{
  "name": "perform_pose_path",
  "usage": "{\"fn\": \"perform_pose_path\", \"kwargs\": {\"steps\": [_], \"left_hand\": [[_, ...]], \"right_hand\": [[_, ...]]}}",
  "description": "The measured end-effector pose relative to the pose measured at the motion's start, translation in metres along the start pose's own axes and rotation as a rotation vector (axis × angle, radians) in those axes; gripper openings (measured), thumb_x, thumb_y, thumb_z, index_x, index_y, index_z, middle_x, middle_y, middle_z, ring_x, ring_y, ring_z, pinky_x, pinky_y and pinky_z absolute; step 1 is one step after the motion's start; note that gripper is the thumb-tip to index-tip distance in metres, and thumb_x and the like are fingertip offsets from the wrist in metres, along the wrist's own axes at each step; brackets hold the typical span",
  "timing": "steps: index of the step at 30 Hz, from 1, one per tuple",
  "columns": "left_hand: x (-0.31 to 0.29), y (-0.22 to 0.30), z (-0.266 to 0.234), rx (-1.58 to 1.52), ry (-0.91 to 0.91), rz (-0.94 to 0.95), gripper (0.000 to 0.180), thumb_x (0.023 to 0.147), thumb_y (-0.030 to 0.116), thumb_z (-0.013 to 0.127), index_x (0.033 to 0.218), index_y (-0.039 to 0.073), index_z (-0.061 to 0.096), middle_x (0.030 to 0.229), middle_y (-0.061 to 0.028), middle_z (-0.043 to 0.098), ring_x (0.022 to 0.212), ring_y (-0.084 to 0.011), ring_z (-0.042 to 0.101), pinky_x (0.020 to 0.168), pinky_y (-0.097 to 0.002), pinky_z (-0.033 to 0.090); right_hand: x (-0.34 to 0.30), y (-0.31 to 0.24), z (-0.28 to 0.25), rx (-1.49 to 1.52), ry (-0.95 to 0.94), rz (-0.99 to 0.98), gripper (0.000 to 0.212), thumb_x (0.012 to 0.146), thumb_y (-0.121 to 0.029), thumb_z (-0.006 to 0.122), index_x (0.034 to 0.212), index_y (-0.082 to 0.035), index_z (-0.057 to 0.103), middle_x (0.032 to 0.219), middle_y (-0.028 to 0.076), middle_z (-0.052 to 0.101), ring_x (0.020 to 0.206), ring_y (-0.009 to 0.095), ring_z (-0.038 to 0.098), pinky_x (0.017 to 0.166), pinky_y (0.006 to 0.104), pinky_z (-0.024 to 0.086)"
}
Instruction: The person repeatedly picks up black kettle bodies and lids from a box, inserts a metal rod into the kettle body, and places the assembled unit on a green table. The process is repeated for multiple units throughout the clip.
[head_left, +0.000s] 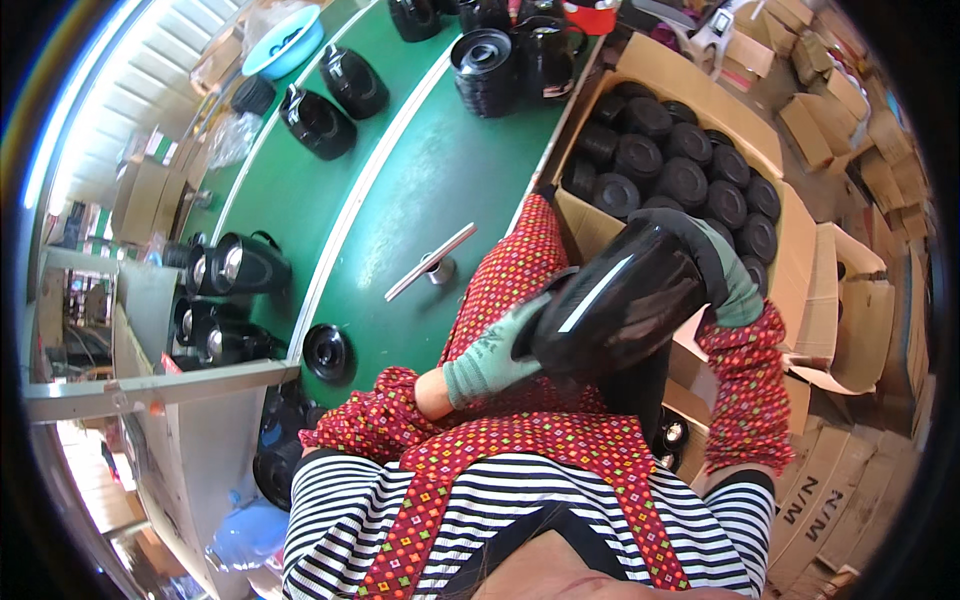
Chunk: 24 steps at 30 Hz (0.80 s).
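Note:
A glossy black vacuum jug (625,300) lies tilted across my lap, held between both gloved hands. My left hand (495,355) is closed around its lower left end, where a black handle seems to be; my fingers are partly hidden there. At the upper right end my right hand (732,280) curls over the rim, with the fingertips out of sight. Beyond my left hand, on the green workbench, a pale flat bar (430,262) rests on a small metal cylinder (441,272). A round black lid-like part (328,352) lies near the bench corner.
To the right stands an open carton (680,75) filled with round black parts (686,183). Black jugs (318,122) and a stack of black discs (484,70) stand on the green bench (400,170). A blue basin (284,42) sits far left; more cartons (850,300) crowd the right.

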<state>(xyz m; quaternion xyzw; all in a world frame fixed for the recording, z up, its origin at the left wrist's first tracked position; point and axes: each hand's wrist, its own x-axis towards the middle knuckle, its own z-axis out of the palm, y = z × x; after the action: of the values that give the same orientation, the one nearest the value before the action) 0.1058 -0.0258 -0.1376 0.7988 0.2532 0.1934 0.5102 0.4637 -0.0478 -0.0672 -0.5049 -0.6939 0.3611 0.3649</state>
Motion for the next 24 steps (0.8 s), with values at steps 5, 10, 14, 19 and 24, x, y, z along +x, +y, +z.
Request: {"fn": "perform_pose_path", "kwargs": {"steps": [5,10,14,19,24], "left_hand": [[-0.008,0.012,-0.075,0.038,-0.192,-0.313,0.064,0.087,0.007,0.080,0.148,0.008,0.061,0.127,-0.0172,0.074,0.122,-0.0273,0.069,0.107,-0.0410,0.052],[-0.020,-0.091,-0.129,0.777,0.245,-0.318,0.096,0.082,0.030,0.088,0.163,0.013,0.038,0.158,-0.0278,0.046,0.139,-0.0459,0.053,0.110,-0.0511,0.050],[-0.031,-0.150,-0.151,0.681,0.075,-0.345,0.084,0.092,0.026,0.079,0.165,0.016,0.038,0.139,-0.0251,0.060,0.123,-0.0429,0.064,0.100,-0.0497,0.054],[-0.009,-0.124,-0.140,0.273,0.234,-0.242,0.057,0.094,0.006,0.073,0.150,0.011,0.061,0.104,-0.0178,0.073,0.091,-0.0343,0.073,0.082,-0.0410,0.057],[0.054,0.032,-0.140,0.213,0.102,-0.266,0.062,0.091,-0.006,0.071,0.151,0.004,0.059,0.094,-0.0159,0.069,0.076,-0.0254,0.070,0.071,-0.0352,0.055]], "right_hand": [[0.052,0.003,0.074,-0.422,-0.501,0.661,0.076,0.105,-0.069,0.036,0.138,-0.009,0.070,0.140,0.022,0.067,0.130,0.044,0.062,0.117,0.0478,0.044],[0.088,0.021,0.082,-0.520,-0.515,0.593,0.078,0.109,-0.065,0.024,0.120,-0.006,0.073,0.113,0.028,0.074,0.109,0.050,0.069,0.102,0.0520,0.051],[0.074,0.024,0.087,-0.647,-0.419,0.362,0.049,0.102,-0.047,0.054,0.107,-0.005,0.078,0.108,0.024,0.076,0.104,0.042,0.072,0.096,0.0510,0.056],[0.063,-0.003,0.075,-0.518,-0.261,0.332,0.039,0.099,-0.040,0.063,0.126,-0.012,0.073,0.137,0.019,0.066,0.128,0.038,0.062,0.112,0.0555,0.045],[0.113,-0.018,0.056,-0.510,0.134,-0.412,0.058,0.090,-0.021,0.072,0.147,-0.017,0.063,0.145,0.017,0.058,0.140,0.038,0.050,0.123,0.0589,0.031]]}}
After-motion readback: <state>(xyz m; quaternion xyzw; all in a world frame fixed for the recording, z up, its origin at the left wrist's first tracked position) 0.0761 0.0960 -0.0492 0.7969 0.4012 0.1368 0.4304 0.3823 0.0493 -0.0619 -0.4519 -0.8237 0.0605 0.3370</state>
